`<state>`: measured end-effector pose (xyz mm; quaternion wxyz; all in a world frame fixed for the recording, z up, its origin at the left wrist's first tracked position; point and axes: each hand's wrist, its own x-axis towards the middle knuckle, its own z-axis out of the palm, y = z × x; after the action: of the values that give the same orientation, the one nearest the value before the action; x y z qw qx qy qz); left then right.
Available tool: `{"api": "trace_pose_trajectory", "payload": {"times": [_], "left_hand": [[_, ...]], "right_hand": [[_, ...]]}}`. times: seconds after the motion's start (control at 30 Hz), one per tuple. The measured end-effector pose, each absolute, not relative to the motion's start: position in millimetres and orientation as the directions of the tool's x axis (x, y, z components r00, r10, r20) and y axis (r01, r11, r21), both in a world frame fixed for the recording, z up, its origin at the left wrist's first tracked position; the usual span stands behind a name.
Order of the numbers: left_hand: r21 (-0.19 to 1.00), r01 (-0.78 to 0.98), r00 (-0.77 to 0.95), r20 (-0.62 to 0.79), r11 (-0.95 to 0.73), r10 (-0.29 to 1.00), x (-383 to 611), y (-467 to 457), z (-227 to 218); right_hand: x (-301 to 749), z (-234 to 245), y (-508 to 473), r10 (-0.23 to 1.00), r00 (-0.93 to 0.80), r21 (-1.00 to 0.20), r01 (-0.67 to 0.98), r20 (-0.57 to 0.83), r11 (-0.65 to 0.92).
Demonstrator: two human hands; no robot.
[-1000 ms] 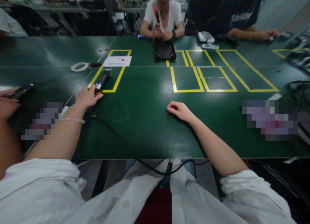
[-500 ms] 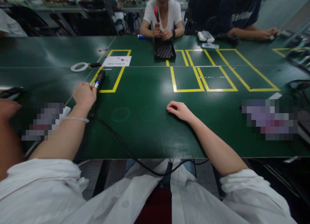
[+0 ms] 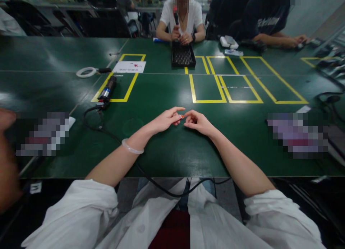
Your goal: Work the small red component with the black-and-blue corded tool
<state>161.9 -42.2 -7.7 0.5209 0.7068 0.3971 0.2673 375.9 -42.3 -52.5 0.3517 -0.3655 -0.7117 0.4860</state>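
Near the middle of the green table, my left hand (image 3: 168,119) pinches a small orange-red piece (image 3: 182,116) between thumb and fingers, its forefinger stretched out above. Just to the right, my right hand (image 3: 198,121) is closed, thumb and fingers curled, its fingertips beside that piece. Whatever lies inside the right hand is hidden. A corded cylindrical tool (image 3: 107,89), black with a blue and silver band, lies at the left yellow frame, apart from both hands. Its black cable (image 3: 118,138) bends across the table towards my lap.
Yellow tape frames (image 3: 210,101) mark the table. A printed sheet (image 3: 129,67) and a coiled white cord (image 3: 87,72) lie at the left. Across sits a person behind a black tray (image 3: 183,56). Blurred-out flat items lie at both sides; another person's arm shows at far left.
My left hand has left the corded tool and moved right to beside my right hand, carrying the orange-red piece. The tool lies on the table; the right hand has barely moved.
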Motion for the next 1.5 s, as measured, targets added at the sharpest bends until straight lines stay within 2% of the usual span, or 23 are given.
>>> {"api": "trace_pose_trajectory", "payload": {"times": [0.07, 0.17, 0.47, 0.63, 0.77, 0.87, 1.2, 1.5], "left_hand": [[0.965, 0.239, 0.607, -0.059, -0.112, 0.793, 165.4, -45.1, -18.2], [0.974, 0.206, 0.651, -0.064, -0.095, 0.757, 164.1, -45.1, -30.4], [0.986, 0.160, 0.540, -0.127, 0.047, 0.832, 156.8, -41.1, -41.9], [0.985, 0.155, 0.548, -0.023, -0.074, 0.836, 158.2, -46.7, -39.2], [0.942, 0.236, 0.509, 0.091, -0.240, 0.856, 160.9, -49.6, -38.4], [0.914, 0.279, 0.494, 0.128, -0.296, 0.860, 161.5, -49.9, -38.8], [0.906, 0.274, 0.474, 0.165, -0.323, 0.865, 160.0, -48.5, -38.3], [0.909, 0.273, 0.464, 0.162, -0.315, 0.871, 160.1, -48.4, -37.8]], "right_hand": [[373.2, -51.8, -44.1, 0.838, -0.525, -0.963, 0.113, 0.152, 0.245], [369.5, -51.3, -46.3, 0.817, -0.551, -0.958, 0.103, 0.171, 0.269], [368.7, -50.2, -47.4, 0.844, -0.477, -0.904, 0.203, 0.244, 0.376], [370.5, -52.0, -45.7, 0.848, -0.456, -0.860, 0.281, 0.271, 0.425], [371.2, -53.6, -44.8, 0.850, -0.449, -0.851, 0.299, 0.274, 0.432], [371.1, -54.0, -44.9, 0.849, -0.450, -0.853, 0.291, 0.278, 0.433], [372.1, -54.5, -43.9, 0.843, -0.456, -0.875, 0.234, 0.286, 0.423], [372.2, -53.3, -44.2, 0.843, -0.439, -0.858, 0.253, 0.311, 0.448]]}}
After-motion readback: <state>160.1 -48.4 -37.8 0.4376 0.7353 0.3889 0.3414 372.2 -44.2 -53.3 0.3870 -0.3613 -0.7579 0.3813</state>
